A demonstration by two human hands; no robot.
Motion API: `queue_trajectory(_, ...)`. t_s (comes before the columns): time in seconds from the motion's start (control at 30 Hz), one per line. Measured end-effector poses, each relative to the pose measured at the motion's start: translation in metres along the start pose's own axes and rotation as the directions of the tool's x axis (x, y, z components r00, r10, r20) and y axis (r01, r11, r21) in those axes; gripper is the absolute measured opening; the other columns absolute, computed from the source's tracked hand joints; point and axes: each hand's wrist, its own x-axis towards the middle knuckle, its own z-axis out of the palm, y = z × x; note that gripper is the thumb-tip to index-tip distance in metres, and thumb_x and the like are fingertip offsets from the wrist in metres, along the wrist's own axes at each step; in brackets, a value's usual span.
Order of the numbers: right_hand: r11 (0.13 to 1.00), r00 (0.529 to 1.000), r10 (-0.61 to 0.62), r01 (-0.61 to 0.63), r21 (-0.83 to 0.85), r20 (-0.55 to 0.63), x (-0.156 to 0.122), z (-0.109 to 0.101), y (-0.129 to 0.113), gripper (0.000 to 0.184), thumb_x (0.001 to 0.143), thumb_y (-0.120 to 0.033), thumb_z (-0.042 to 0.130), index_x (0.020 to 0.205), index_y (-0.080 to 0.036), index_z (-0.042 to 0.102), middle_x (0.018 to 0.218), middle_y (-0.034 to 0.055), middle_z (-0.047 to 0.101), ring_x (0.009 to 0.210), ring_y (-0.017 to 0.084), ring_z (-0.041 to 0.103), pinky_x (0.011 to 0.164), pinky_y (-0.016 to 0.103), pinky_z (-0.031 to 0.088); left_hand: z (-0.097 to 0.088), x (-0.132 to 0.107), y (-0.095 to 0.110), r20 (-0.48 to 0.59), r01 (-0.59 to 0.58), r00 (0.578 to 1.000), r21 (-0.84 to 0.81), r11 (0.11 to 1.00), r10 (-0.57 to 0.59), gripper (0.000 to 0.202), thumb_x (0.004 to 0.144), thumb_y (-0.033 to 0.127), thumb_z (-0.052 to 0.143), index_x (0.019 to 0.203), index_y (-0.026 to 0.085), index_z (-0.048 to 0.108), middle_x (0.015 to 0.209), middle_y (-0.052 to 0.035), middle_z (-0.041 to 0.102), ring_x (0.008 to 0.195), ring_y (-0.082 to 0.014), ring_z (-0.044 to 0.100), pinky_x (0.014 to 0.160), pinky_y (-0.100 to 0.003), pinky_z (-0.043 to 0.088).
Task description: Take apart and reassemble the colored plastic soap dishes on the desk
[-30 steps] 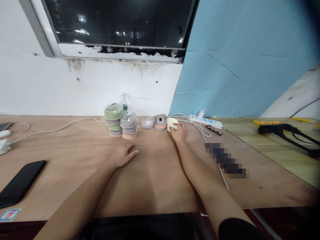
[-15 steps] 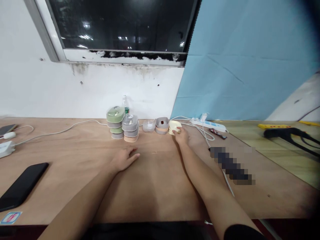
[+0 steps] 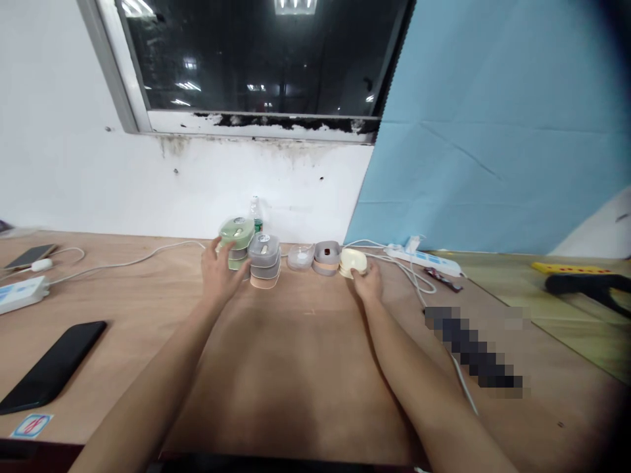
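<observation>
The right hand (image 3: pixel 367 282) sits against the near edge of a cream lidded plastic container (image 3: pixel 353 261) at the right end of the row; its fingers are bunched there, but whether they actually clamp it cannot be told. The left hand (image 3: pixel 219 272) is open, fingers spread, right beside a green-and-grey stack of plastic containers (image 3: pixel 236 236). That loose stack looks the likeliest trouble: a careless brush from those fingers could tip it into the grey-and-peach stack (image 3: pixel 263 259) just beside it. A clear container (image 3: pixel 300 257) and a short grey-and-peach stack (image 3: pixel 326 257) stand close together, so a shove could jostle them too. All the lids stay on, and their contents cannot be made out.
</observation>
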Motion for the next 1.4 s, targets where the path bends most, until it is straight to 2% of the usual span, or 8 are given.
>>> queue_trajectory(0.13, 1.0, 1.0, 0.009, -0.009, 0.008, 0.002, 0.002, 0.002, 0.003, 0.071, 0.071, -0.044, 0.059, 0.132, -0.011, 0.044, 0.133, 0.0196, 0.05, 0.122, 0.032, 0.047, 0.1, 0.04, 0.037, 0.007, 0.032, -0.016, -0.028, 0.228, 0.972, -0.081, 0.97, -0.231, 0.083, 0.071, 0.057, 0.068, 0.138, 0.019, 0.04, 0.146, -0.0189, 0.03, 0.139, -0.0365, 0.022, 0.11, -0.052, 0.025)
queue_trajectory(0.4, 1.0, 1.0, 0.0, 0.0, 0.01, -0.001, 0.004, 0.004, 0.008, 0.072, 0.071, -0.047, 0.057, 0.132, -0.01, 0.043, 0.133, 0.0196, 0.049, 0.122, 0.032, 0.046, 0.101, 0.041, 0.036, 0.022, 0.052, -0.023, 0.108, 0.239, 0.969, -0.184, 0.953, -0.222, 0.076, 0.07, 0.054, 0.07, 0.135, 0.022, 0.045, 0.134, -0.011, 0.053, 0.124, -0.0292, 0.048, 0.105, -0.042, 0.037)
queue_trajectory(0.57, 0.999, 0.999, -0.027, 0.028, 0.023, -0.037, 0.002, 0.005, 0.006, 0.072, 0.073, -0.046, 0.056, 0.134, -0.01, 0.042, 0.133, 0.0199, 0.049, 0.123, 0.032, 0.046, 0.102, 0.042, 0.035, 0.019, 0.05, -0.022, 0.012, 0.304, 0.951, -0.223, 0.926, -0.309, 0.073, 0.07, 0.056, 0.07, 0.131, 0.023, 0.05, 0.129, -0.0088, 0.057, 0.117, -0.0282, 0.054, 0.101, -0.041, 0.041)
queue_trajectory(0.77, 0.983, 0.969, -0.158, 0.173, 0.061, -0.189, -0.006, -0.006, -0.013, 0.067, 0.08, -0.044, 0.048, 0.134, -0.005, 0.04, 0.133, 0.0231, 0.048, 0.125, 0.033, 0.043, 0.105, 0.046, 0.031, -0.003, 0.026, 0.01, -0.187, 0.131, 0.963, -0.307, 0.943, -0.195, 0.071, 0.075, 0.051, 0.068, 0.135, 0.021, 0.044, 0.136, -0.0099, 0.051, 0.123, -0.0259, 0.05, 0.104, -0.038, 0.041)
queue_trajectory(0.93, 0.908, 0.9, -0.365, 0.4, 0.122, -0.236, -0.045, -0.025, -0.041, 0.058, 0.087, -0.047, 0.04, 0.133, -0.012, 0.041, 0.13, 0.0187, 0.05, 0.125, 0.03, 0.043, 0.104, 0.049, 0.033, 0.001, -0.049, 0.036, 0.151, 0.017, 0.988, -0.336, 0.942, 0.036, 0.069, 0.073, 0.051, 0.07, 0.132, 0.025, 0.047, 0.136, -0.0093, 0.051, 0.128, -0.0294, 0.046, 0.105, -0.047, 0.04)
queue_trajectory(1.07, 0.719, 0.737, -0.671, 0.619, 0.316, 0.084, -0.091, -0.035, -0.068, 0.047, 0.087, -0.046, 0.046, 0.128, -0.023, 0.048, 0.126, 0.0098, 0.056, 0.12, 0.027, 0.05, 0.103, 0.044, 0.039, 0.015, -0.094, 0.043, 0.482, 0.035, 0.863, -0.357, 0.933, 0.152, 0.067, 0.068, 0.049, 0.074, 0.127, 0.028, 0.053, 0.134, -0.0091, 0.054, 0.123, -0.0311, 0.05, 0.103, -0.05, 0.04)
queue_trajectory(1.17, 0.689, 0.598, -0.723, 0.586, 0.427, 0.345, -0.112, -0.033, -0.086, 0.042, 0.083, -0.047, 0.057, 0.122, -0.029, 0.057, 0.123, 0.003, 0.061, 0.117, 0.028, 0.054, 0.1, 0.041, 0.043, 0.021, -0.1, 0.046, 0.573, 0.058, 0.8, -0.37, 0.927, 0.179, 0.067, 0.068, 0.046, 0.075, 0.128, 0.027, 0.053, 0.131, -0.0086, 0.057, 0.118, -0.0293, 0.054, 0.101, -0.047, 0.042)
queue_trajectory(1.4, 0.743, 0.591, -0.67, 0.524, 0.417, 0.449, -0.113, -0.024, -0.086, 0.052, 0.074, -0.052, 0.068, 0.123, -0.038, 0.057, 0.122, 0.0022, 0.062, 0.115, 0.031, 0.055, 0.099, 0.053, 0.043, 0.019, -0.094, 0.043, 0.628, 0.125, 0.771, -0.313, 0.942, 0.107, 0.093, 0.066, 0.042, 0.076, 0.145, 0.029, 0.028, 0.143, -0.0095, 0.045, 0.129, -0.0323, 0.044, 0.104, -0.05, 0.038)
